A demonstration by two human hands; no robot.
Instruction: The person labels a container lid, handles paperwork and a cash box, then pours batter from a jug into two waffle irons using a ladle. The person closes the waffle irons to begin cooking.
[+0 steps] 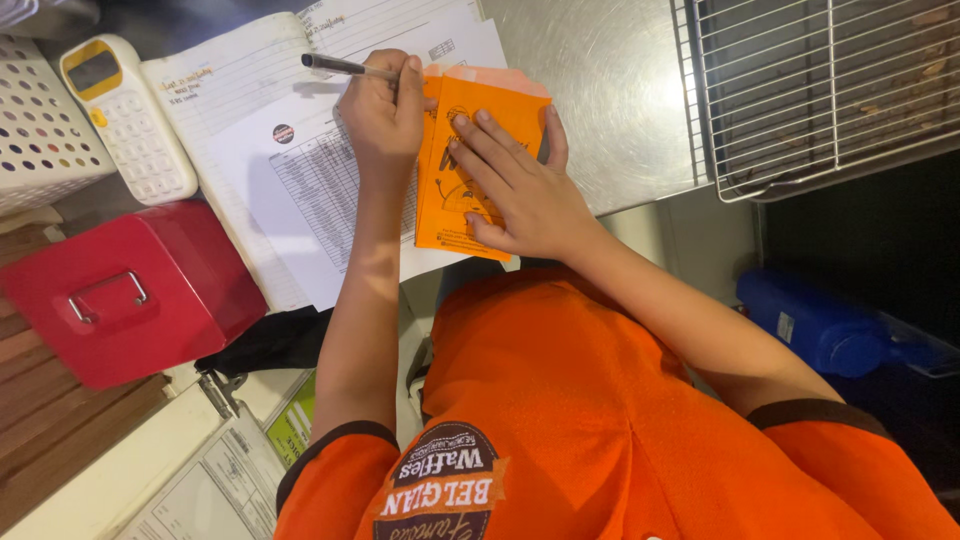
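Observation:
My left hand [385,115] grips a dark pen [335,66] above the top left corner of an orange paper envelope [455,190]. The envelope lies on a small stack of the same kind, on top of white papers. My right hand [525,190] lies flat on the envelope with its fingers spread, pressing it down. Under my left forearm is a printed sheet with a table [310,190]. A lined, handwritten notebook page [215,85] lies to its left. My orange shirt fills the bottom of the view.
A white and yellow calculator [130,115] and a white perforated basket [35,130] sit at the left. A red metal cash box [120,295] stands below them. There is a wire rack [820,90] on the steel counter [610,100], a blue bottle [820,325] low right, and clipboard papers [215,480] bottom left.

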